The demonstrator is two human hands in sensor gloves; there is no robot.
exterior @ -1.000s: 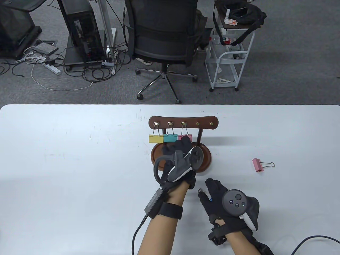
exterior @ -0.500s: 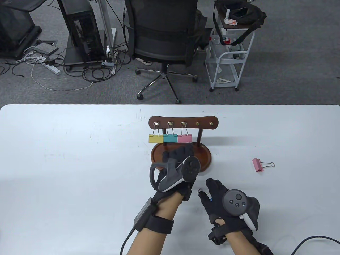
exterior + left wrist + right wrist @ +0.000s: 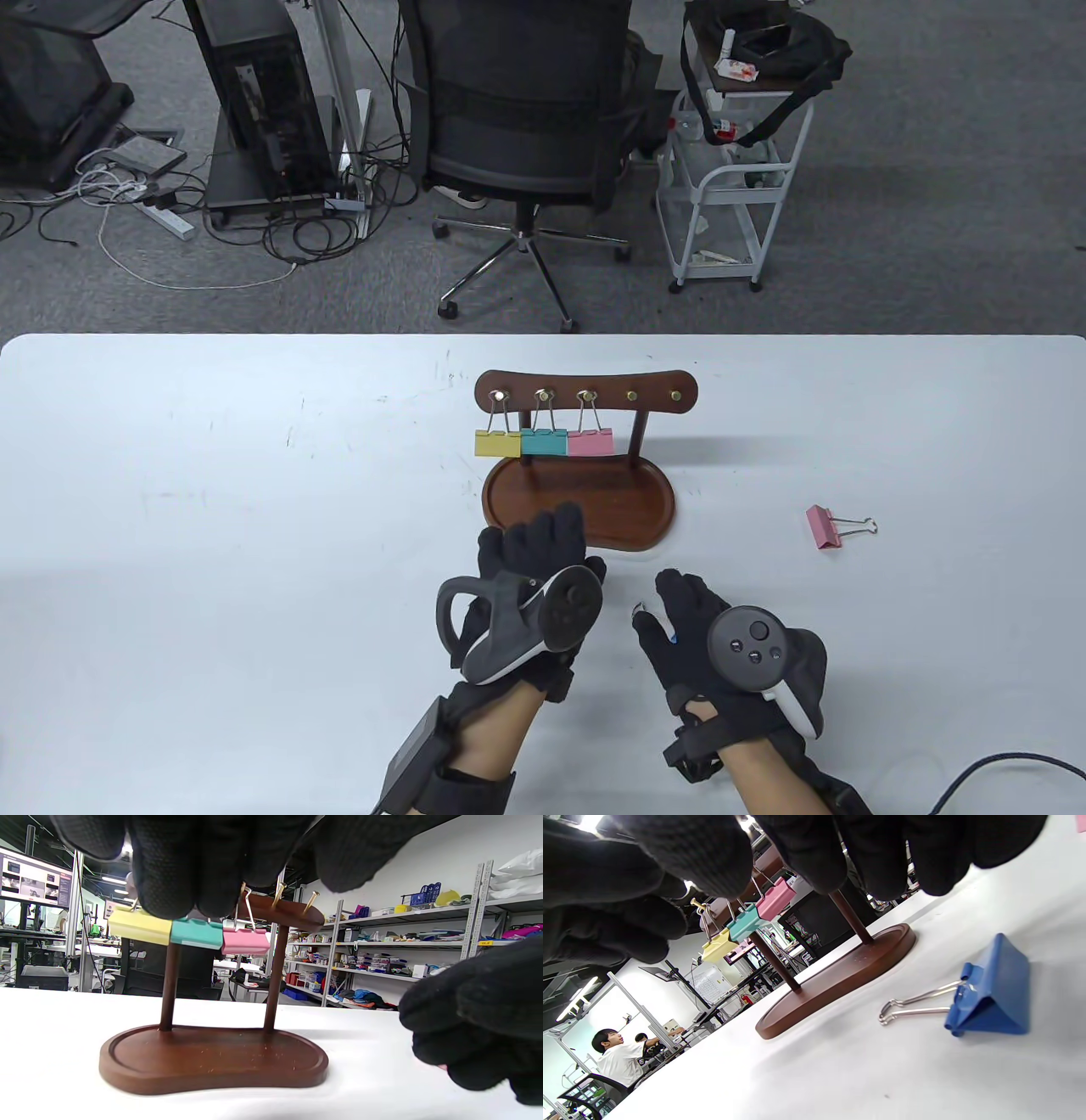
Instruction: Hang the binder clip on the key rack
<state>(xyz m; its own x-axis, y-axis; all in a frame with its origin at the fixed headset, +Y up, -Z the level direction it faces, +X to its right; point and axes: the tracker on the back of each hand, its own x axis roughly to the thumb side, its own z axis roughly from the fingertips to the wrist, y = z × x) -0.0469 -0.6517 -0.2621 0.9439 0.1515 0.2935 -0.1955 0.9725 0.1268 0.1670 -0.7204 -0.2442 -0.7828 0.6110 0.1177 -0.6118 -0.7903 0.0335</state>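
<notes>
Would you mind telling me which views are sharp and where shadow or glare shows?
Table view: sharp, even light; the key rack casts a soft shadow rightward. Left wrist view: near fingers blurred, rack crisp. Right wrist view: tilted, blue binder clip sharp, ceiling-light glare at the top left.

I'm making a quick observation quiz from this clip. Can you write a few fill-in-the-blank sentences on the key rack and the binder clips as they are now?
1. The key rack has ____ clips hanging on it.
2. From the left in the table view, they are the yellow clip, the teal clip and the ____ one.
3. The blue binder clip lies on the table under the ____ hand.
4. The loose pink clip lies to the rack's ____ in the table view.

Missing words: three; pink; right; right
</notes>
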